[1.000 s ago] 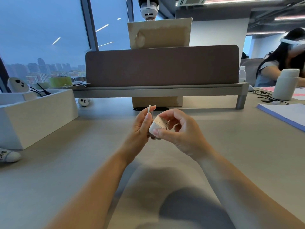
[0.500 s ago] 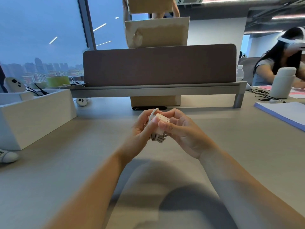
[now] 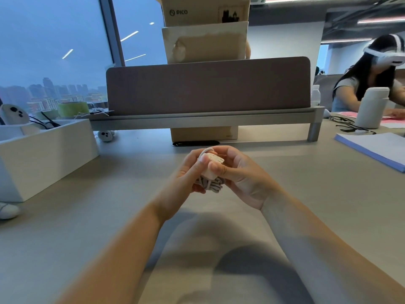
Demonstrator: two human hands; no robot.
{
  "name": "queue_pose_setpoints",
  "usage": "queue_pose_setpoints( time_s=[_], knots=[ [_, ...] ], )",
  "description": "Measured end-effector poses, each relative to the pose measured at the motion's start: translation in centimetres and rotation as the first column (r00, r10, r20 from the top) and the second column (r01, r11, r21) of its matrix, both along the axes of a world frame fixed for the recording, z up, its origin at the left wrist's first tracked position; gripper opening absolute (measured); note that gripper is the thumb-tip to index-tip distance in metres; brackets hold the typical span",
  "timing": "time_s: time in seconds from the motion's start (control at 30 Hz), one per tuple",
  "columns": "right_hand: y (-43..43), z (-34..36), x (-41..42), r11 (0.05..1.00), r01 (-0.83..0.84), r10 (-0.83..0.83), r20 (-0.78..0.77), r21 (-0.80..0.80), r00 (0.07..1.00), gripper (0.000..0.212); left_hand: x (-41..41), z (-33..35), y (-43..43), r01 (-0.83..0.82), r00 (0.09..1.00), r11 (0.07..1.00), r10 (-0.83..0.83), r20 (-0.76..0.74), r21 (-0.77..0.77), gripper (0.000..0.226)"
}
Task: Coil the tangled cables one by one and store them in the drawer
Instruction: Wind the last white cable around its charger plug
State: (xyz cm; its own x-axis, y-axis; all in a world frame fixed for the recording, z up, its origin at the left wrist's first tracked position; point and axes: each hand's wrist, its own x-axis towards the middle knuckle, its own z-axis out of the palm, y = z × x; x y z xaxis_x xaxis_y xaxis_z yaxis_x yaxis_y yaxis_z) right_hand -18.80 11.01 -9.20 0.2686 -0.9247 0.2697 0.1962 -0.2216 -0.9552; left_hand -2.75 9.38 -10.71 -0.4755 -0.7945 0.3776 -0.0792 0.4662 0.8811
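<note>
The grey tabletop (image 3: 87, 227) fills the lower view, with a brown divider (image 3: 208, 86) across its far side and cardboard boxes (image 3: 206, 42) stacked behind that. A white box (image 3: 43, 154) sits at the left edge, well apart from the hands. At the far right a person (image 3: 361, 84) in a headset sits near a white bottle (image 3: 371, 108) and a blue-edged paper stack (image 3: 377, 150). Both hands meet above the middle of the tabletop. The left hand (image 3: 186, 178) curls round the coiled grey cable (image 3: 210, 184), its thumb pressing the white plug (image 3: 211, 163). The right hand (image 3: 241, 176) pinches that plug between its thumb and curled fingers. The coils hang just below the plug, between the palms.
</note>
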Motion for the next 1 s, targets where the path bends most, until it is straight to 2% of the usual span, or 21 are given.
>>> queue_pose_setpoints(
  time_s=[0.23,0.57,0.67,0.77,0.9,1.0],
  knots=[
    [-0.2,-0.2,0.2,0.994,0.098,-0.100,-0.035,-0.047,0.994,0.047,-0.2,-0.3,-0.3,-0.020,1.000,1.000,0.020,-0.003,0.012,0.045],
    [-0.5,-0.5,0.5,0.970,0.218,-0.224,-0.047,-0.105,0.973,0.047,-0.7,-0.3,-0.4,-0.077,0.997,0.997,0.076,-0.030,-0.017,0.036],
    [-0.4,-0.5,0.6,0.965,0.235,-0.242,-0.052,-0.115,0.969,0.044,-0.9,-0.3,-0.3,-0.077,0.996,0.997,0.076,-0.051,-0.010,0.028],
    [-0.3,-0.5,0.7,0.961,0.239,-0.251,-0.082,-0.140,0.964,0.051,-1.1,-0.3,-0.2,-0.067,0.994,0.998,0.066,-0.087,-0.004,0.019],
    [-0.4,-0.5,0.6,0.961,0.241,-0.257,-0.118,-0.139,0.959,0.055,-1.2,-0.2,-0.1,-0.054,0.995,0.998,0.054,-0.080,-0.006,0.019],
    [-0.5,-0.3,0.0,0.973,0.198,-0.213,-0.126,-0.123,0.969,0.054,-1.1,-0.1,0.0,-0.078,0.993,0.997,0.076,-0.089,-0.018,0.027]
  ],
)
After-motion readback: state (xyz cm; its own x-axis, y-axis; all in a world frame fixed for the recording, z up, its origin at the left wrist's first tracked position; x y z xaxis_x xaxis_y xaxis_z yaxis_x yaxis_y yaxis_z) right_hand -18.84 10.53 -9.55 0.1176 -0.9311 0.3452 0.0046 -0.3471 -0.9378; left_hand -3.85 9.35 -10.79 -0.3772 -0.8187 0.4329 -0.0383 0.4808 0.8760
